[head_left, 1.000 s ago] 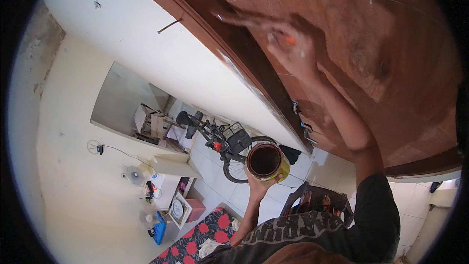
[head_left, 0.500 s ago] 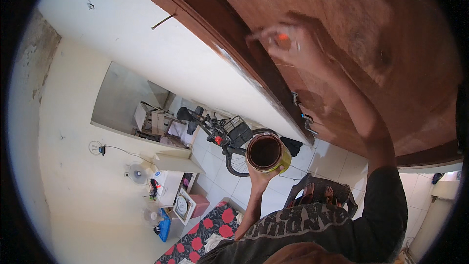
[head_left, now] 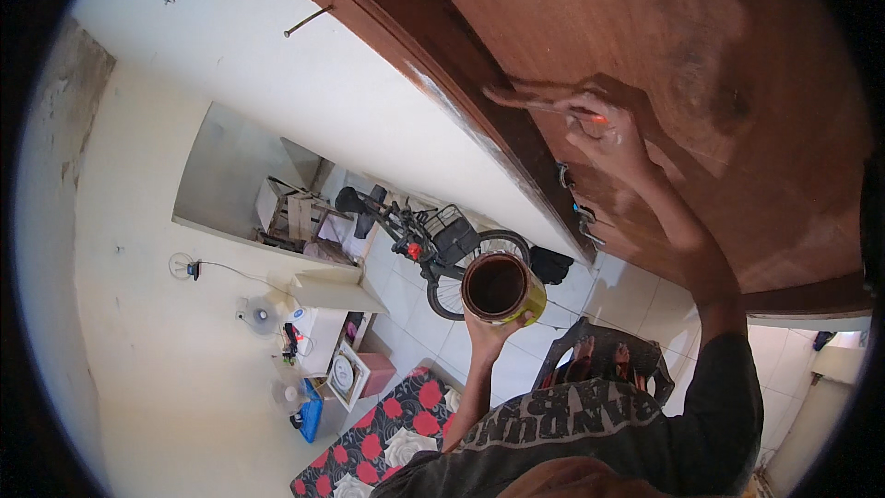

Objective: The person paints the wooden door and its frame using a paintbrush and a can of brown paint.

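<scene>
My left hand (head_left: 489, 334) is wrapped round the lower side of an open yellow-green paint can (head_left: 532, 302). Brown paint coats the can's rim and inside, and its mouth faces up. Up to the right, my right hand (head_left: 613, 138) is closed on what looks like a slim paintbrush (head_left: 516, 100) with some orange showing between the fingers. Its brown tip points left, close to the brown door frame (head_left: 461, 60). Behind this hand lies the broad brown wooden door (head_left: 737, 157), with the hand's shadow on it. Motion and the fingers partly hide the brush.
My feet are on a dark chair (head_left: 553, 371). A bicycle (head_left: 452, 244) stands beyond the can. Metal door hardware (head_left: 585, 214) sits below my right hand. A long nail (head_left: 309, 21) sticks out of the white wall. A flowered mattress (head_left: 369, 452) lies lower left.
My right hand has moved down and slightly right along the door frame, with the brush in it. My left hand holds the can in nearly the same place.
</scene>
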{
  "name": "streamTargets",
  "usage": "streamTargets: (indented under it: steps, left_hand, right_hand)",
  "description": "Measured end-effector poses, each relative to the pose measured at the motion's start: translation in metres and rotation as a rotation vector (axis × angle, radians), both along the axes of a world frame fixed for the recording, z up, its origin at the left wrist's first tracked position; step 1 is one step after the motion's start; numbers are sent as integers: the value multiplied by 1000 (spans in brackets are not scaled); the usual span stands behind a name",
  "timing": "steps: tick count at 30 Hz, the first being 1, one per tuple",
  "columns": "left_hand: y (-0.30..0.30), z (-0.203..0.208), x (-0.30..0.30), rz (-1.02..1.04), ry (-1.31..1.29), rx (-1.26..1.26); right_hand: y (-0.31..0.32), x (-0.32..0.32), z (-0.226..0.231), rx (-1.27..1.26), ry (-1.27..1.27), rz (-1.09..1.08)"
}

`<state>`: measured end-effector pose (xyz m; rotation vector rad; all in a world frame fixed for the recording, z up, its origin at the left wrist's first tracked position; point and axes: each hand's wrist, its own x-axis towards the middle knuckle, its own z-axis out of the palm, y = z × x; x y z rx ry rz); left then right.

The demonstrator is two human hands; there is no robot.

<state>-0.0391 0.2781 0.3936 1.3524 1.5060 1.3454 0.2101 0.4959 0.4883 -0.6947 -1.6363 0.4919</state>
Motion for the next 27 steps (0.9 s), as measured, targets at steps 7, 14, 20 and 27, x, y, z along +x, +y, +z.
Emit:
streamTargets:
  steps: [7, 14, 20, 27]
  left_hand:
    - [-4, 9, 6, -4, -28, 6]
    - [-1, 1, 3, -32, -28, -24]
    - [-12, -2, 1, 16, -34, 1]
    - [-15, -6, -7, -10, -51, -10]
  right_hand:
    - [18, -11, 57, 129, -197, 23]
    - [16, -2, 163, 495, -91, -325]
    - [12, -3, 115, 414, 13, -173]
    - [27, -20, 157, 380, -183, -60]
